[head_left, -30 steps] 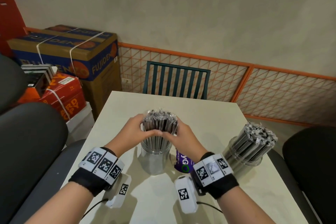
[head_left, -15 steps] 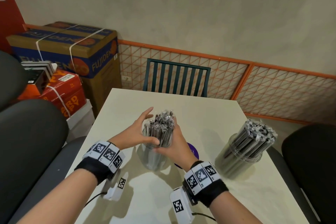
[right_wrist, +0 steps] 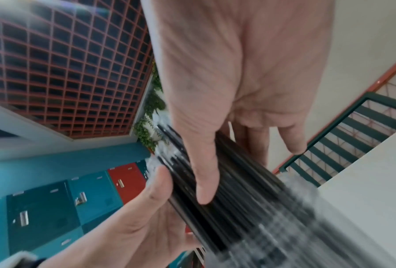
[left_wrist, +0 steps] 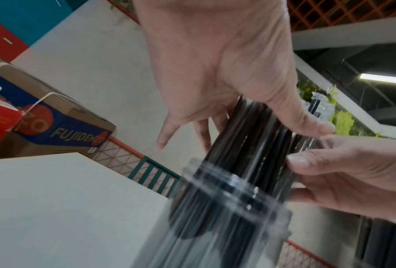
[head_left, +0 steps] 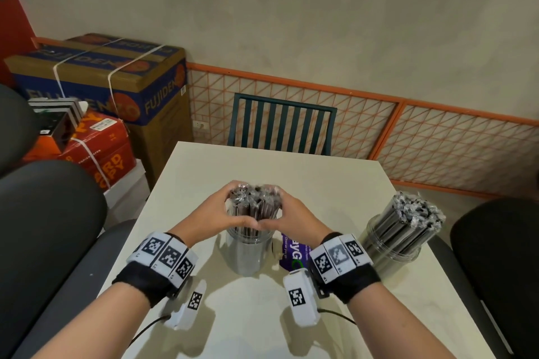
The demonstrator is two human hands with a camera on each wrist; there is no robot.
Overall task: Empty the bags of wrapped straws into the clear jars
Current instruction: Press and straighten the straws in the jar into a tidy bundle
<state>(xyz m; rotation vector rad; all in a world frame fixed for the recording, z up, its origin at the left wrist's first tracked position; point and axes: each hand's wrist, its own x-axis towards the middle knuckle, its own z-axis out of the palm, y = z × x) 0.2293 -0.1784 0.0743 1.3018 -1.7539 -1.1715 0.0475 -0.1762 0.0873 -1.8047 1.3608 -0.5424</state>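
A bundle of black wrapped straws (head_left: 255, 201) stands upright in a clear jar (head_left: 248, 253) at the middle of the white table (head_left: 335, 183). My left hand (head_left: 215, 210) and right hand (head_left: 294, 213) cup the bundle from both sides above the jar's rim, thumbs meeting at the front. In the left wrist view the left hand's (left_wrist: 215, 72) thumb presses the straws (left_wrist: 249, 145) above the jar rim (left_wrist: 226, 190). The right wrist view shows the right hand (right_wrist: 238, 72) with its thumb laid along the straws (right_wrist: 238, 190). A purple bag (head_left: 293, 253) lies flat behind my right wrist.
A second clear jar (head_left: 390, 245) packed with wrapped straws leans at the table's right edge. A green slatted chair (head_left: 283, 128) stands at the far end. Dark padded chairs (head_left: 49, 213) flank the table. Cardboard boxes (head_left: 116, 81) are stacked at the left.
Half a second ago my left hand was spread off the tilted bundle. Now both hands wrap round it and the straws stand upright in the jar.
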